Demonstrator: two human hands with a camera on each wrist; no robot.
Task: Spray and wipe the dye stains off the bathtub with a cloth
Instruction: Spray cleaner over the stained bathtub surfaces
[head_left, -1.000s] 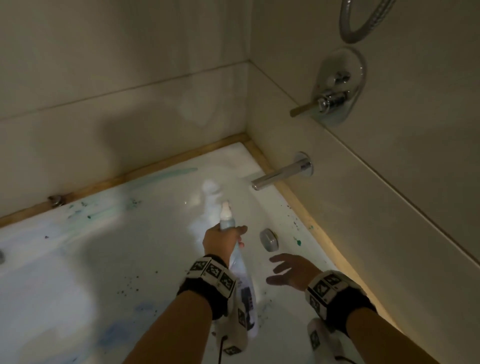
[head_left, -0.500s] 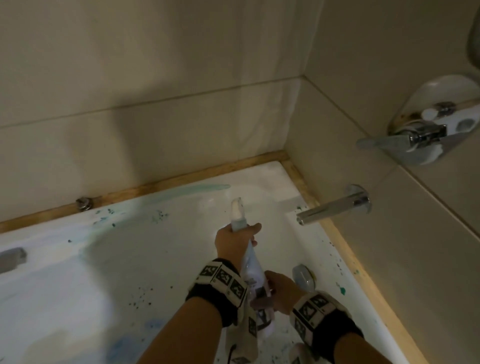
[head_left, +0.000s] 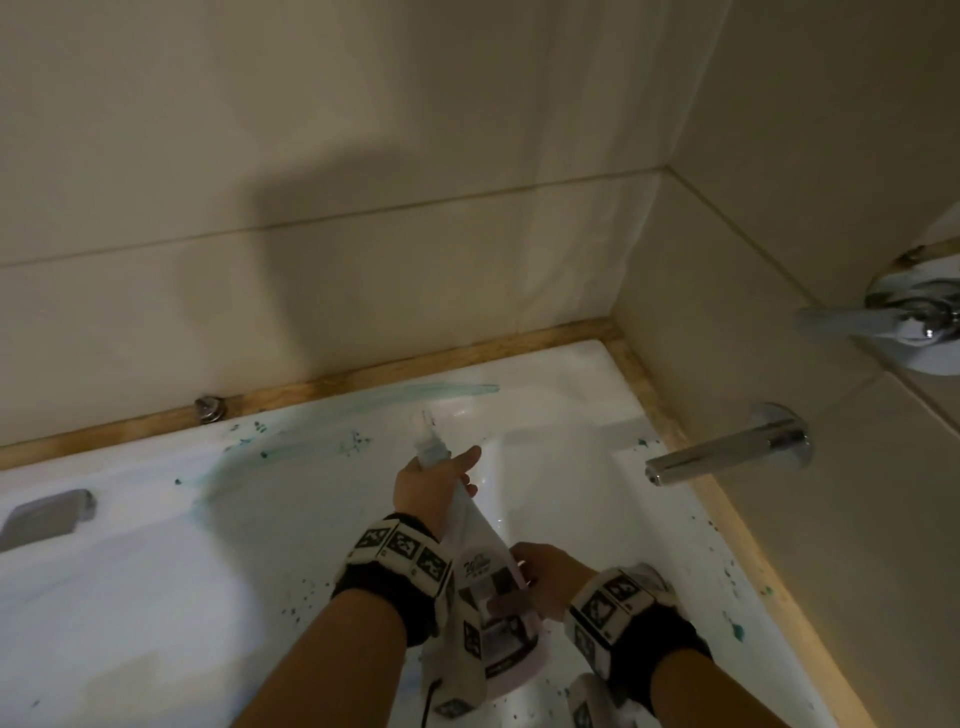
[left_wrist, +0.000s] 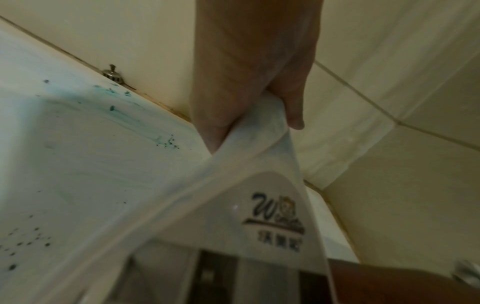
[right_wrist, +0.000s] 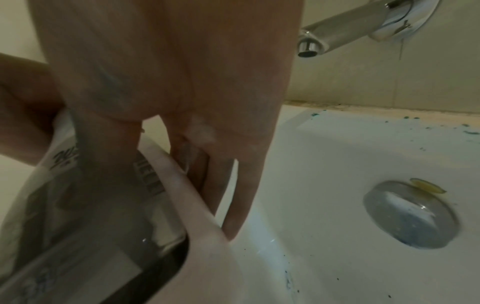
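Overhead, left hand (head_left: 434, 480) clamped around the neck of the spray bottle (head_left: 488, 587), right hand (head_left: 545, 574) curled on its body. Held tilted above the white bathtub (head_left: 156, 545), teal dye stains (head_left: 291, 447) smeared along the far rim.

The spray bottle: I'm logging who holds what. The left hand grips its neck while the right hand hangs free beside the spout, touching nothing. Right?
Not quite. The left hand does grip the neck of the spray bottle, but the right hand is not free: the right wrist view shows its fingers against the bottle's lower body, well below the spout.
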